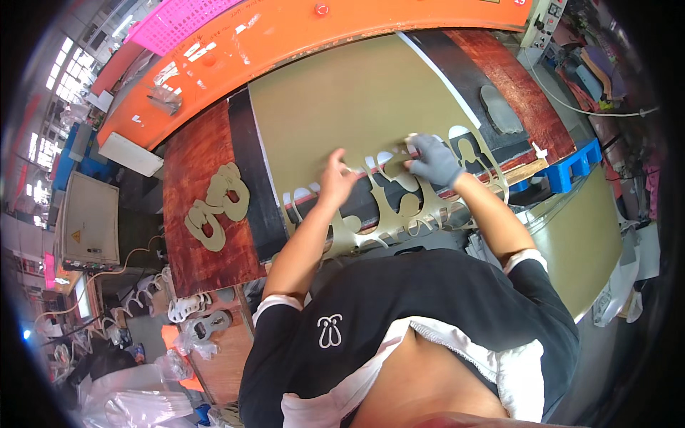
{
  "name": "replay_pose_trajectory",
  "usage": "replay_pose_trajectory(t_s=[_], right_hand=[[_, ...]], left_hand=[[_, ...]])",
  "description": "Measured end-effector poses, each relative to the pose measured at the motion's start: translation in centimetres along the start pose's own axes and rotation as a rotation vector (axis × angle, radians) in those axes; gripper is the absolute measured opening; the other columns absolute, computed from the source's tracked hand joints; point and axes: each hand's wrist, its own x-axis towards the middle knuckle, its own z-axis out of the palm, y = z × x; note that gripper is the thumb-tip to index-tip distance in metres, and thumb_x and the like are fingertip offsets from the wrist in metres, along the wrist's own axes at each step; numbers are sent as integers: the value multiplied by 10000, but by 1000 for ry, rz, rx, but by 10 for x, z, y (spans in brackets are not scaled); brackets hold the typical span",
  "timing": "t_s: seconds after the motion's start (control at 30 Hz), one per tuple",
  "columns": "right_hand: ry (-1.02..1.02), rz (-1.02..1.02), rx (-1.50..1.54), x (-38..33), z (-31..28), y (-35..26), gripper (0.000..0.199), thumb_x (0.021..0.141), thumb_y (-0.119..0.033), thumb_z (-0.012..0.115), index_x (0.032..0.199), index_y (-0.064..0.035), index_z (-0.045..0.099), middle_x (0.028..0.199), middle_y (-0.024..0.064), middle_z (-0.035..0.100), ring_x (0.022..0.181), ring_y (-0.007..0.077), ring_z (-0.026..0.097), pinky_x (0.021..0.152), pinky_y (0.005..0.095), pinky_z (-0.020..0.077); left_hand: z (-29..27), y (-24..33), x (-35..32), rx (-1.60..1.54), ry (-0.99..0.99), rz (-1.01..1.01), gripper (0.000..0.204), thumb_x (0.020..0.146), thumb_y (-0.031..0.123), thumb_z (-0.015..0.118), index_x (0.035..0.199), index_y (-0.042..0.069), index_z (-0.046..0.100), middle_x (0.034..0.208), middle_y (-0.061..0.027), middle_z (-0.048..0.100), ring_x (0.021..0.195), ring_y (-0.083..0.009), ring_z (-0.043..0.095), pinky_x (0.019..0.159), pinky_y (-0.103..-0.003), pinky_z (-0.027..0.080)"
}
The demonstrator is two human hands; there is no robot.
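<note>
An olive-green sheet (357, 93) lies across the dark middle of the work board. Its near part is a web of cut-out holes (385, 207) that hangs over the front edge toward me. My bare left hand (337, 178) is over the sheet by the first row of holes, thumb and fingers apart, nothing in it. My right hand (434, 162), in a grey glove, is to the right with bent fingers at a small reddish-edged piece by the holes. What its fingertips grip is too small to tell. Several cut olive shoe-shaped pieces (217, 207) lie in a loose pile at left.
An orange machine beam (285, 32) with a red button spans the far side, a pink basket (178, 21) on it. A grey oval pad (501, 108) rests at right, near a blue plastic stand (574, 167). A grey cabinet (89, 217) stands left.
</note>
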Motion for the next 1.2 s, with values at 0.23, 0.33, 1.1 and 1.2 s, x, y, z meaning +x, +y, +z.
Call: replay_pose_trajectory(t_s=[0.23, 0.33, 1.1, 1.2], right_hand=[[-234, -101, -249, 102, 102, -41, 304, 720, -347, 680, 647, -62, 606, 667, 135, 593, 672, 346, 574, 645, 435, 454], [-262, -69, -156, 114, 115, -65, 235, 761, -263, 656, 651, -57, 631, 667, 145, 612, 642, 308, 590, 627, 391, 465], [193, 863, 31, 189, -69, 376, 390, 773, -331, 610, 984, -2, 623, 900, 159, 660, 832, 220, 619, 763, 343, 473], [113, 800, -27, 202, -33, 378, 350, 817, -332, 575, 893, 1, 649, 772, 128, 652, 735, 193, 610, 673, 337, 461]], left_hand=[[-153, -48, -49, 522, -491, 404, 324, 773, 292, 635, 1036, 105, 607, 1344, -134, 436, 1334, -332, 281, 1083, -535, 169], [-179, -72, -39, 393, -414, 473, 252, 782, 289, 631, 952, 105, 607, 1306, -122, 479, 1332, -324, 289, 1072, -520, 201], [-76, -95, 160, 456, 489, -179, 372, 851, 217, 600, 1137, -5, 515, 954, -173, 597, 840, -275, 588, 748, -365, 460], [-104, -123, 155, 316, 531, -248, 263, 855, 237, 613, 972, 16, 529, 731, -120, 605, 667, -253, 599, 647, -361, 470]])
